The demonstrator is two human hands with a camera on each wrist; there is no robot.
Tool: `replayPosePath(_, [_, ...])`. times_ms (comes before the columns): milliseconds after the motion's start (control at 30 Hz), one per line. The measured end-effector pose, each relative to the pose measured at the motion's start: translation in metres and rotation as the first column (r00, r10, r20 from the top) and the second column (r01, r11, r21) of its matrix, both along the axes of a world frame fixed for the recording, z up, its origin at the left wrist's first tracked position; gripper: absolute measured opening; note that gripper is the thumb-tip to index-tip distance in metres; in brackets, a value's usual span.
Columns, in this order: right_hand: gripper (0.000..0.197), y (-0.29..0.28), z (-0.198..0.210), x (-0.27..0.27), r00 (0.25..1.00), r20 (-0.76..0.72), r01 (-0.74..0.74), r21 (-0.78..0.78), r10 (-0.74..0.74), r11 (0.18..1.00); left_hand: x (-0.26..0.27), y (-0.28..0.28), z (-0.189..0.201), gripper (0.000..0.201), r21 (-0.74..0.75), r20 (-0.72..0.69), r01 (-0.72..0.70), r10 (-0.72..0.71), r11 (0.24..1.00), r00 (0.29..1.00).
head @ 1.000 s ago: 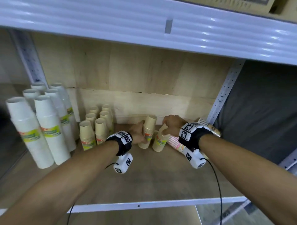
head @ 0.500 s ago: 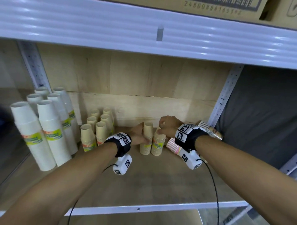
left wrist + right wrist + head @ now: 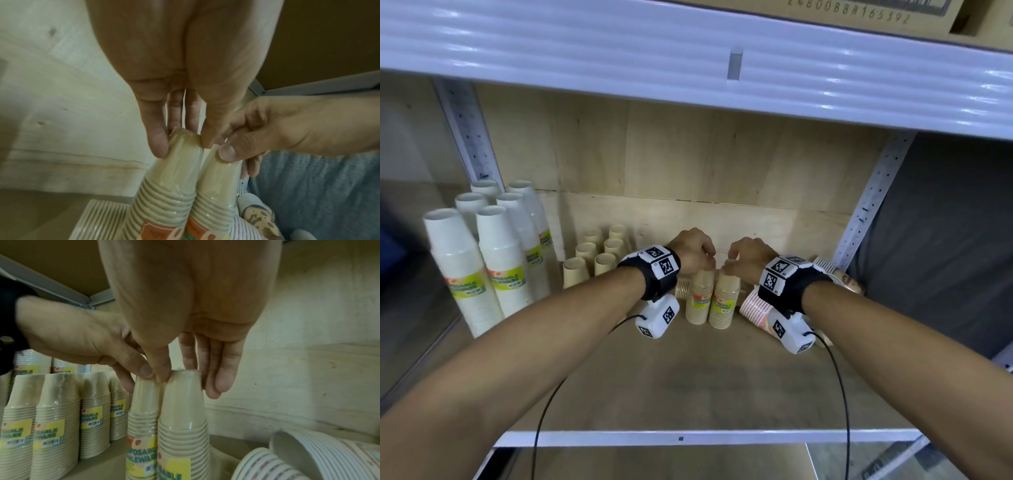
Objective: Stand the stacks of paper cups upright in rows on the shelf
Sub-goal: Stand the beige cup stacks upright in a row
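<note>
We see two tan cup stacks standing upright and touching side by side near the middle of the wooden shelf. Our left hand pinches the top of the left tan stack between thumb and fingertips, and our right hand pinches the top of the right tan stack the same way. Both stacks are film-wrapped and carry a yellow label. To the left stands a group of shorter tan stacks in two rows, and further left the tall white stacks, all upright. Just right of the held pair, pink-striped stacks lie on their sides on the shelf, partly hidden by our right wrist.
</note>
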State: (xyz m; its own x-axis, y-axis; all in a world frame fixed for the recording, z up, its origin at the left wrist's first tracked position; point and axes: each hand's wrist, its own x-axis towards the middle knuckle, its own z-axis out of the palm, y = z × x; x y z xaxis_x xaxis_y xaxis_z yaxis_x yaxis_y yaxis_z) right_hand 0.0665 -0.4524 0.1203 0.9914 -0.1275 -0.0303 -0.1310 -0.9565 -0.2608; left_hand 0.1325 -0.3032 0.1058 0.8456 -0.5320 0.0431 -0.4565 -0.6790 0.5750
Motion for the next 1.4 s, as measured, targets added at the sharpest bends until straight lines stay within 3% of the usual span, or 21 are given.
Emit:
replayPosePath(133, [0.031, -0.004, 0.002, -0.002, 0.998, -0.017, -0.056, 0.022, 0.057, 0.998, -0.003, -0.001, 0.003, 0.032, 0.006, 0.004, 0.012, -0.012, 1.000, 1.000])
replayPosePath(700, [0.037, 0.002, 0.005, -0.003, 1.000, -0.009, -0.026, -0.020, 0.026, 0.999, -0.004, 0.000, 0.004, 0.034, 0.028, -0.014, -0.016, 0.016, 0.999, 1.000])
replayPosePath(1000, [0.030, 0.012, 0.012, -0.001, 0.998, -0.053, -0.018, -0.046, 0.016, 0.999, -0.007, 0.003, 0.023, 0.039, 0.217, 0.014, 0.022, -0.026, 0.976, 1.000])
replayPosePath(1400, [0.030, 0.061, 0.029, -0.002, 0.968, -0.145, -0.209, 0.003, 0.207, 0.978, -0.031, 0.051, 0.055, 0.033, 0.399, -0.170, 0.030, 0.041, 0.916, 0.985])
